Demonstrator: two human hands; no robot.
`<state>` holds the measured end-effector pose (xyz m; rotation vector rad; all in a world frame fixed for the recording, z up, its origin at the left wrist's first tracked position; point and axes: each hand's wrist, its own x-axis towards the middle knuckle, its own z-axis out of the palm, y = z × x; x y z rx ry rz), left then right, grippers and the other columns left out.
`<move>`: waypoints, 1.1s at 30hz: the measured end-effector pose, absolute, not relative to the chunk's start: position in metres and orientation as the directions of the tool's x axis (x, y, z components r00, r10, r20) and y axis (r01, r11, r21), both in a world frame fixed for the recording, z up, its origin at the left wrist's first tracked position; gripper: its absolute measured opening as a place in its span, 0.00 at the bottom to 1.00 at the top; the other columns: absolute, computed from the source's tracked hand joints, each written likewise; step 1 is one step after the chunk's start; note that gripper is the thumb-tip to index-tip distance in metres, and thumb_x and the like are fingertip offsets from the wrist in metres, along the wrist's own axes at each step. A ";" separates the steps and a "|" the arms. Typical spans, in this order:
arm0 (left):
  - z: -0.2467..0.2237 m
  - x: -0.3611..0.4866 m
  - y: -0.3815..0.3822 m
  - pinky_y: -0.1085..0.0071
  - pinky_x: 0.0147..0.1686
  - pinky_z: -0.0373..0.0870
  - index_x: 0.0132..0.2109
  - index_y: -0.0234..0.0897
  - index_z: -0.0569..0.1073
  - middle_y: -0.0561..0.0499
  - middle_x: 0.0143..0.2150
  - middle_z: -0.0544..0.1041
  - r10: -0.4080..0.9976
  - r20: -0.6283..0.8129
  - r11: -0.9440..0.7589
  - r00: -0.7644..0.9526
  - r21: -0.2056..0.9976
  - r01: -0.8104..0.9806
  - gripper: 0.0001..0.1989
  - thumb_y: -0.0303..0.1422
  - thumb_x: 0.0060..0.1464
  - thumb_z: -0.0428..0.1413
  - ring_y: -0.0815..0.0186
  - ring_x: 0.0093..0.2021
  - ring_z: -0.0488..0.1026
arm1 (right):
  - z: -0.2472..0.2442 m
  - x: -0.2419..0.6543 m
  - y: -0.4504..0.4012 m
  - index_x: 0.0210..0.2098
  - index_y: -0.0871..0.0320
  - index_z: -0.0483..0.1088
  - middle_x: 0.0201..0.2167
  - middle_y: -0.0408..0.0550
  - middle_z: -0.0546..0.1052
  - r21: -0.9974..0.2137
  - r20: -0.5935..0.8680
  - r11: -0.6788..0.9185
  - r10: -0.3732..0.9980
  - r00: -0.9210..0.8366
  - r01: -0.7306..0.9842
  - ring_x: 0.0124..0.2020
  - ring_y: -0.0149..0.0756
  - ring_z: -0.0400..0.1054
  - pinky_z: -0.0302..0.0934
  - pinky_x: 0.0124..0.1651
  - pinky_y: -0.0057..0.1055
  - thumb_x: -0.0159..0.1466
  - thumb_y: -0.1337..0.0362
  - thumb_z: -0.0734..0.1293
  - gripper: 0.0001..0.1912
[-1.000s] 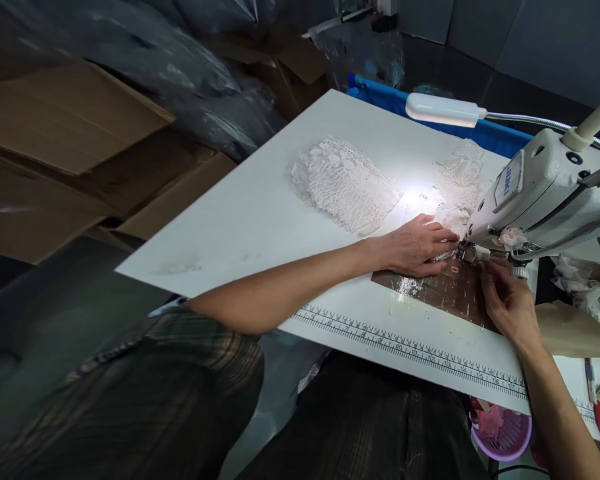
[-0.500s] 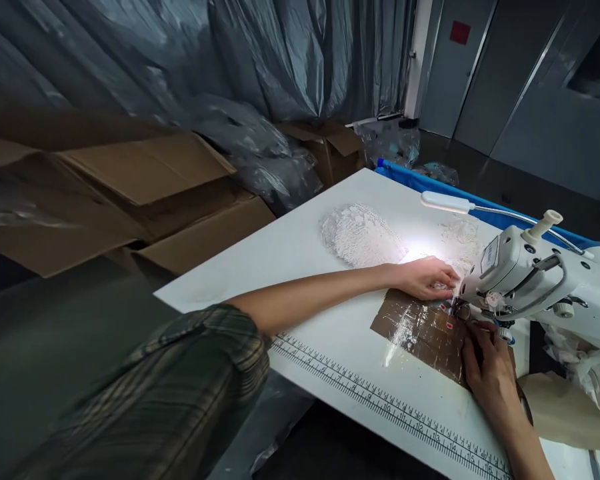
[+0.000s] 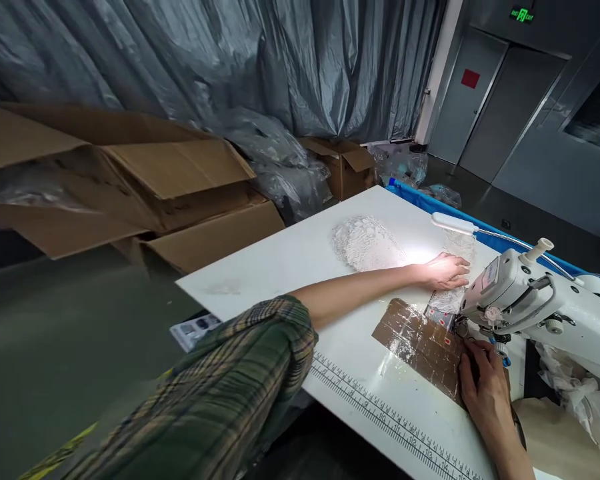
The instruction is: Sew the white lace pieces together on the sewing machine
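Lower right: right hand, fingers bent beside the sewing machine, whose arm the right edge cuts off; their grip is too shadowed to tell. Right of centre: left hand, fingers extended, slightly parted, over white lace, partly hidden beneath them. Beyond: lace pile, indistinct.
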<state>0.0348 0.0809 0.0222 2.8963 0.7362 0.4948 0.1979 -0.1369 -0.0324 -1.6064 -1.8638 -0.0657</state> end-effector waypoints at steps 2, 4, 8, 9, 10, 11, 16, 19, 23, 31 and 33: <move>0.022 0.017 0.066 0.62 0.58 0.66 0.57 0.40 0.73 0.42 0.64 0.70 0.475 0.313 -0.880 0.823 0.177 0.440 0.17 0.41 0.66 0.54 0.56 0.60 0.71 | -0.035 0.199 -0.136 0.47 0.56 0.76 0.42 0.58 0.75 -0.359 0.527 0.258 0.849 -0.034 0.897 0.40 0.47 0.73 0.72 0.41 0.46 0.69 0.56 0.58 0.18; 0.021 -0.010 0.053 0.63 0.57 0.67 0.56 0.39 0.74 0.43 0.62 0.72 0.444 0.399 -0.896 0.802 0.174 0.410 0.16 0.39 0.65 0.56 0.57 0.58 0.73 | -0.037 0.200 -0.136 0.47 0.56 0.76 0.42 0.58 0.75 -0.339 0.547 0.267 0.836 -0.042 0.902 0.39 0.47 0.73 0.72 0.39 0.46 0.70 0.55 0.58 0.19; 0.022 -0.075 0.038 0.61 0.54 0.70 0.55 0.33 0.74 0.39 0.56 0.77 0.487 0.521 -0.868 0.700 0.199 0.455 0.16 0.35 0.63 0.57 0.58 0.55 0.75 | -0.038 0.196 -0.137 0.47 0.56 0.76 0.42 0.59 0.74 -0.295 0.590 0.302 0.804 -0.076 0.906 0.39 0.48 0.72 0.71 0.36 0.46 0.70 0.52 0.57 0.21; 0.023 -0.091 0.037 0.61 0.53 0.71 0.54 0.33 0.75 0.39 0.54 0.77 0.531 0.544 -0.838 0.650 0.223 0.498 0.15 0.35 0.63 0.57 0.58 0.53 0.76 | -0.037 0.195 -0.138 0.47 0.56 0.76 0.41 0.59 0.73 -0.286 0.598 0.315 0.797 -0.089 0.905 0.39 0.48 0.71 0.71 0.36 0.46 0.71 0.52 0.56 0.21; 0.024 -0.104 0.037 0.62 0.52 0.72 0.53 0.32 0.75 0.40 0.53 0.78 0.582 0.560 -0.800 0.590 0.261 0.540 0.14 0.34 0.63 0.56 0.59 0.52 0.76 | -0.035 0.193 -0.138 0.47 0.57 0.76 0.42 0.60 0.73 -0.277 0.606 0.328 0.789 -0.101 0.903 0.39 0.48 0.71 0.70 0.37 0.46 0.71 0.52 0.56 0.22; 0.025 -0.116 0.036 0.64 0.50 0.73 0.51 0.32 0.76 0.41 0.51 0.79 0.631 0.573 -0.758 0.523 0.309 0.575 0.13 0.33 0.64 0.55 0.60 0.50 0.77 | -0.033 0.192 -0.138 0.47 0.57 0.76 0.42 0.61 0.73 -0.266 0.613 0.336 0.783 -0.110 0.904 0.40 0.48 0.71 0.70 0.38 0.47 0.71 0.52 0.56 0.22; 0.030 -0.139 0.031 0.72 0.37 0.70 0.37 0.35 0.78 0.49 0.37 0.79 0.780 0.488 -0.613 0.391 0.471 0.635 0.13 0.34 0.64 0.51 0.68 0.34 0.74 | -0.027 0.198 -0.133 0.44 0.59 0.77 0.40 0.61 0.74 -0.142 0.666 0.349 0.726 -0.172 0.926 0.41 0.50 0.69 0.66 0.43 0.49 0.70 0.53 0.56 0.22; 0.031 -0.134 0.027 0.71 0.39 0.67 0.38 0.36 0.78 0.50 0.36 0.77 0.784 0.348 -0.620 0.514 0.412 0.668 0.10 0.38 0.61 0.57 0.66 0.36 0.73 | -0.032 0.208 -0.131 0.43 0.62 0.79 0.36 0.61 0.73 -0.067 0.694 0.215 0.711 -0.109 0.974 0.40 0.52 0.68 0.63 0.43 0.49 0.69 0.53 0.58 0.23; 0.029 -0.131 0.024 0.68 0.41 0.65 0.35 0.35 0.76 0.48 0.37 0.75 0.780 0.222 -0.626 0.585 0.296 0.721 0.11 0.35 0.63 0.54 0.63 0.39 0.71 | -0.039 0.211 -0.136 0.48 0.60 0.78 0.43 0.66 0.73 0.006 0.617 -0.028 0.787 0.019 1.000 0.40 0.56 0.67 0.60 0.38 0.49 0.69 0.52 0.56 0.25; 0.035 -0.107 0.000 0.71 0.37 0.66 0.35 0.34 0.72 0.49 0.36 0.75 0.681 0.352 -0.721 0.642 0.474 0.505 0.12 0.34 0.66 0.52 0.67 0.35 0.70 | -0.034 0.202 -0.138 0.50 0.59 0.77 0.46 0.65 0.73 -0.032 0.523 -0.121 0.844 0.120 0.992 0.45 0.56 0.66 0.61 0.44 0.50 0.69 0.52 0.54 0.26; 0.030 -0.094 -0.008 0.72 0.38 0.68 0.38 0.35 0.73 0.49 0.38 0.76 0.597 0.377 -0.766 0.708 0.530 0.364 0.10 0.35 0.66 0.53 0.68 0.37 0.72 | -0.033 0.201 -0.138 0.48 0.60 0.77 0.46 0.65 0.72 -0.051 0.517 -0.134 0.844 0.141 0.990 0.46 0.56 0.66 0.60 0.45 0.50 0.68 0.53 0.55 0.25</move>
